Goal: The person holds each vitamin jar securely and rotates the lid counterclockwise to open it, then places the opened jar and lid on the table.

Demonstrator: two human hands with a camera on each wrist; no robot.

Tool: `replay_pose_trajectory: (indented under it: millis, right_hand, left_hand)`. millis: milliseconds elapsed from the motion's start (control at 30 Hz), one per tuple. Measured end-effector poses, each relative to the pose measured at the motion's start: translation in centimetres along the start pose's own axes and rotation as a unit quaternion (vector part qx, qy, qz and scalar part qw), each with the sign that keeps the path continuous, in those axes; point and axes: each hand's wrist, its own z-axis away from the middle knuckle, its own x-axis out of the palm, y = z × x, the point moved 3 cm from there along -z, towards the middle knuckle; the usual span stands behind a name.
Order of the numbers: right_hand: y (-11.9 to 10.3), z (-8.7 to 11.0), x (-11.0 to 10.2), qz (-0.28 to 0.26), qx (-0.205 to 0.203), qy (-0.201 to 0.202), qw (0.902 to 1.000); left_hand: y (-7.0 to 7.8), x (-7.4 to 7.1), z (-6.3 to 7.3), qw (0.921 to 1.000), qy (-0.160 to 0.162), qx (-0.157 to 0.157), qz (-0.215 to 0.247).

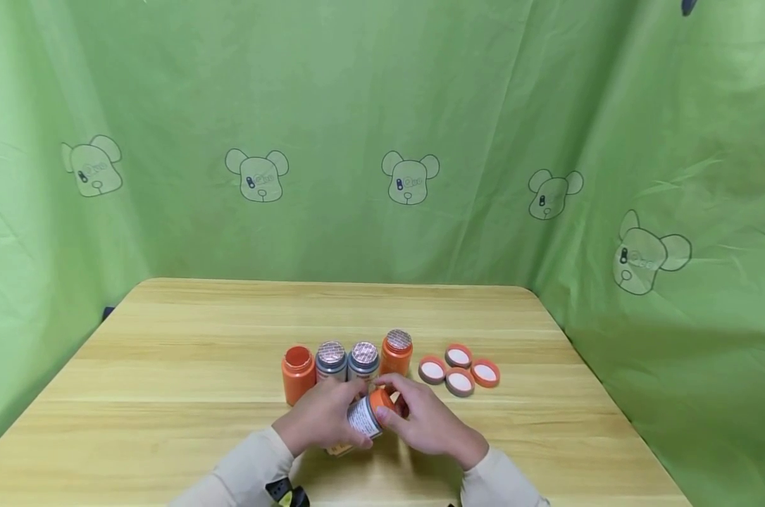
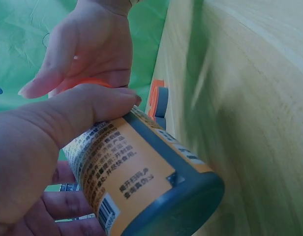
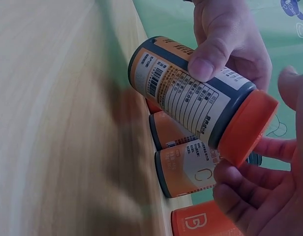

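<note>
My left hand [image 1: 325, 415] grips a dark grey bottle [image 3: 186, 98] around its printed label, thumb on the near side. The bottle leans over with its orange cap [image 3: 247, 128] toward the right hand. At that cap is my right hand [image 1: 430, 420], its fingertips at the cap's lower edge. In the right wrist view its thumb [image 3: 291, 86] stands apart from the cap. Just behind the hands is a row of bottles without caps: an orange bottle [image 1: 299, 380], two grey bottles with silvery seals, and another orange bottle [image 1: 395, 355], also sealed.
Several caps [image 1: 458, 382] lie upside down to the right of the row, white liners up, some orange and some grey-sided. All of it stands on a wooden table [image 1: 186, 352]. A green curtain [image 1: 332, 91] with bear-head drawings surrounds the table's back and sides.
</note>
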Motion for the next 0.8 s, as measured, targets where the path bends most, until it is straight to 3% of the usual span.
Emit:
replay_pose_trajectory:
  millis: [133, 467, 800]
  right_hand:
    - [-0.11, -0.11, -0.06, -0.003, 0.012, -0.003, 0.9999]
    - [-0.11, 0.09, -0.07, 0.002, -0.016, 0.002, 0.9999]
    - [0.04, 0.05, 0.16, -0.004, -0.008, -0.010, 0.9999]
  left_hand:
    - [0.09, -0.03, -0.01, 1.0000, -0.001, -0.004, 0.000]
    - [0.00, -0.05, 0.11, 0.9999, -0.002, -0.009, -0.008]
    - [0.03, 0.00, 0.16, 0.9996, -0.006, -0.020, -0.017]
